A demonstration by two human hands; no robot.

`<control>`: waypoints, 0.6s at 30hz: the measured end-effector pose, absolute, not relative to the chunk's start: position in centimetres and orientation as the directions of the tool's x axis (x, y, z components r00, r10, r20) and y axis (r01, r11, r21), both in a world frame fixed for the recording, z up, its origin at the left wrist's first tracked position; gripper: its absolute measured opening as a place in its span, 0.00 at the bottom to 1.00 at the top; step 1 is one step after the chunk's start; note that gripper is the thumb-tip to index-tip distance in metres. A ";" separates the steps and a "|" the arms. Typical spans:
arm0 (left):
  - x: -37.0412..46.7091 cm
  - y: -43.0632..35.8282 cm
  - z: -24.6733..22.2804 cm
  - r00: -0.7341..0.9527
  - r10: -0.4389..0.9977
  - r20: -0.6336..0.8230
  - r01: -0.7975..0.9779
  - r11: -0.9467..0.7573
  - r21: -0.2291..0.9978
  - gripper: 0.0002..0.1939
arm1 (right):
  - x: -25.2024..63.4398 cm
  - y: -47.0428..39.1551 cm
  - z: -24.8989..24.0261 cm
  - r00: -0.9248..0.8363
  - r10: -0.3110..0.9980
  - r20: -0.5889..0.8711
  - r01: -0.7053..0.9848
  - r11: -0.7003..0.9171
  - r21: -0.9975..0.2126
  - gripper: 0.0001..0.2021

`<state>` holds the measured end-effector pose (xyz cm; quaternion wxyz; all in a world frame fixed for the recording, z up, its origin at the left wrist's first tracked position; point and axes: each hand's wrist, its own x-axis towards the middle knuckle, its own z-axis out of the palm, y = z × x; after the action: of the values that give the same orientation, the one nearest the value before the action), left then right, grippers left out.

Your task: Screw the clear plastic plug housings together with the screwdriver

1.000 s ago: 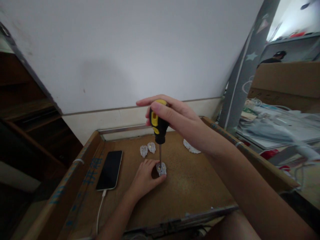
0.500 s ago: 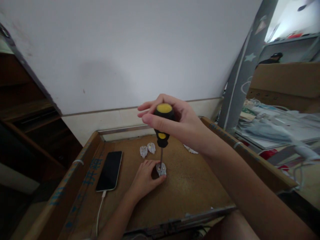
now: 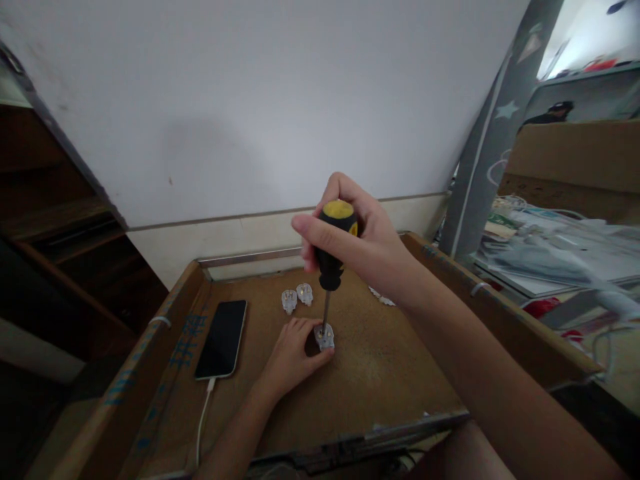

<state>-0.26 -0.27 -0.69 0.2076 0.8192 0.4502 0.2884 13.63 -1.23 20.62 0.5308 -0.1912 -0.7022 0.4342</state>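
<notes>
The driver (image 3: pixel 331 265) stands near upright, down on the plug (image 3: pixel 326 339) — right fingers (image 3: pixel 327 235) curled round it above, left fingers (image 3: pixel 320 359) pinching the plug from its left.

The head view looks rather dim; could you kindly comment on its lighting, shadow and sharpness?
Head view: dim overall, brightest at upper right, a soft shadow on the wall; head view: the post leans, probably lens distortion; head view: details on the clear part under the screwdriver look soft.

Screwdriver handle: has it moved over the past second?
Yes, to the right: the screwdriver handle now stands farther from the phone, which lies where it did.
</notes>
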 end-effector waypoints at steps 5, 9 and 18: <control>-0.3 -0.1 -1.1 0.432 0.860 0.272 0.632 -0.504 0.588 0.21 | 12.6 -1.4 20.4 -0.220 0.743 0.632 -0.134 0.619 -0.774 0.13; -0.3 -0.1 -1.0 0.426 0.862 0.277 0.633 -0.502 0.590 0.20 | 12.8 -1.4 20.6 -0.312 0.726 0.614 -0.109 0.614 -0.782 0.14; -0.2 -0.3 -0.8 0.426 0.864 0.268 0.629 -0.495 0.599 0.20 | 13.1 -0.6 20.9 -0.265 0.709 0.653 -0.051 0.666 -0.744 0.18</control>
<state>-0.21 -0.27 -0.79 0.2096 0.8178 0.4565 0.2807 13.07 -0.60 20.90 0.5612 -0.2287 -0.7198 0.3386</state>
